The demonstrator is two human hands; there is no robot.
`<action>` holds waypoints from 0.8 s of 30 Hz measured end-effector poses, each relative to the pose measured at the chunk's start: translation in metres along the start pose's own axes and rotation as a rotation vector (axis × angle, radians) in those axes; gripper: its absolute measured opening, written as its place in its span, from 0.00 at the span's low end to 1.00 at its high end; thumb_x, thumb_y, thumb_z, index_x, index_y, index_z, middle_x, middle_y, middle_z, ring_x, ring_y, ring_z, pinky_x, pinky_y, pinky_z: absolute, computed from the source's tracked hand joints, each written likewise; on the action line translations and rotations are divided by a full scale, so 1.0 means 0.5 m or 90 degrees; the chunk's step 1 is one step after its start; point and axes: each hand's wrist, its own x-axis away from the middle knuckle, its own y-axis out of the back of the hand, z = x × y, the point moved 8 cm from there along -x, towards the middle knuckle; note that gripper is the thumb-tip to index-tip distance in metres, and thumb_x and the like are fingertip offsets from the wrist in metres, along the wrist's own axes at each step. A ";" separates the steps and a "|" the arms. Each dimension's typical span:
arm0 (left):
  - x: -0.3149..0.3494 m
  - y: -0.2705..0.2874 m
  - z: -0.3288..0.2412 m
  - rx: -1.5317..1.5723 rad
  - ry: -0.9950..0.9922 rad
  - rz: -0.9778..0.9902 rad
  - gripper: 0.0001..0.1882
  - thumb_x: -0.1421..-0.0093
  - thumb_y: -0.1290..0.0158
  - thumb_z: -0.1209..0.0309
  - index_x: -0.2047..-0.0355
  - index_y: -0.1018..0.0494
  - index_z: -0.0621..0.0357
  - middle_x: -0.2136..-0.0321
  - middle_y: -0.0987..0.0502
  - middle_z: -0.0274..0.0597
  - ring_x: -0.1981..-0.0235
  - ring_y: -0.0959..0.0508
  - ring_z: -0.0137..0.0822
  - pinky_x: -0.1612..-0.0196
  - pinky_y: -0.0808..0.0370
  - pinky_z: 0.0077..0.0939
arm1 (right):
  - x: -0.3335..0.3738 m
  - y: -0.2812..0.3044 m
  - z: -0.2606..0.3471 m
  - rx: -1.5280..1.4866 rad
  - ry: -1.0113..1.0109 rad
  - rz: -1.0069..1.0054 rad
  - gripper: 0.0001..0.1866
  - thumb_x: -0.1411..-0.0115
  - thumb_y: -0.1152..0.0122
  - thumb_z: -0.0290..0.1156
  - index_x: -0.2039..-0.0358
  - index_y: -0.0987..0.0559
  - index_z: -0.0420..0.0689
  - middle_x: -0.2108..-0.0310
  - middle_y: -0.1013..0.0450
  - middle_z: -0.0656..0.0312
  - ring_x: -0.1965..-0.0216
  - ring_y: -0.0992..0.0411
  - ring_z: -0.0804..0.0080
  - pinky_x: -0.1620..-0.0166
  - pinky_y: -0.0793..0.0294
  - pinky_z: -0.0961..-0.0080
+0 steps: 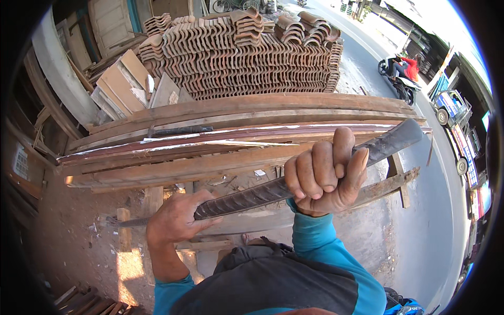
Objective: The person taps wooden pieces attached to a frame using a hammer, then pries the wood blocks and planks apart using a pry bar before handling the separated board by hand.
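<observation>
Dark bar, held aslant
It rises from the left hand, wrapped round it, through the right hand, curled shut on its upper part.

I have one long, dark grey bar on my feed, ribbed along its shaft, slanting upward to the right. It is held by the left hand and right hand, its right end blunt and rounded.
</observation>
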 end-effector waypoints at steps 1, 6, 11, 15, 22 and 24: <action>0.003 0.002 -0.001 -0.001 -0.004 -0.001 0.22 0.47 0.32 0.60 0.58 0.24 0.59 0.68 0.18 0.52 0.68 0.19 0.56 0.66 0.22 0.42 | 0.002 -0.002 0.000 0.002 0.002 0.002 0.20 0.27 0.56 0.52 0.72 0.41 0.54 0.88 0.46 0.75 0.90 0.47 0.83 0.83 0.40 0.78; 0.012 -0.011 0.022 0.006 0.068 -0.011 0.26 0.49 0.31 0.56 0.59 0.23 0.63 0.68 0.19 0.53 0.63 0.19 0.51 0.59 0.25 0.40 | 0.004 -0.004 0.006 0.017 0.030 -0.048 0.20 0.25 0.60 0.48 0.73 0.42 0.54 0.88 0.46 0.76 0.91 0.50 0.85 0.85 0.41 0.81; 0.010 0.003 0.012 0.001 -0.016 -0.087 0.27 0.48 0.31 0.56 0.57 0.23 0.64 0.67 0.19 0.55 0.64 0.19 0.54 0.59 0.25 0.41 | -0.005 0.003 0.002 0.034 0.054 -0.098 0.22 0.24 0.62 0.48 0.76 0.42 0.55 0.88 0.47 0.76 0.91 0.49 0.86 0.86 0.41 0.83; 0.000 -0.005 0.016 0.087 0.012 -0.029 0.28 0.47 0.32 0.55 0.56 0.23 0.65 0.67 0.19 0.57 0.63 0.19 0.56 0.58 0.24 0.42 | -0.005 0.005 0.007 0.053 0.058 -0.081 0.21 0.24 0.62 0.47 0.76 0.42 0.55 0.87 0.47 0.76 0.90 0.48 0.87 0.85 0.40 0.84; 0.013 0.000 0.002 0.029 -0.070 -0.092 0.26 0.48 0.31 0.58 0.57 0.23 0.65 0.66 0.19 0.56 0.62 0.20 0.55 0.58 0.25 0.42 | 0.008 -0.007 0.007 0.011 0.080 -0.074 0.19 0.25 0.61 0.48 0.73 0.42 0.55 0.85 0.45 0.76 0.89 0.47 0.87 0.83 0.37 0.83; 0.010 0.001 0.005 0.033 -0.004 -0.059 0.24 0.48 0.31 0.59 0.58 0.23 0.63 0.65 0.19 0.54 0.62 0.20 0.55 0.58 0.25 0.41 | 0.011 -0.003 0.011 0.005 0.090 -0.070 0.19 0.25 0.60 0.48 0.73 0.42 0.54 0.85 0.45 0.75 0.88 0.46 0.87 0.82 0.37 0.83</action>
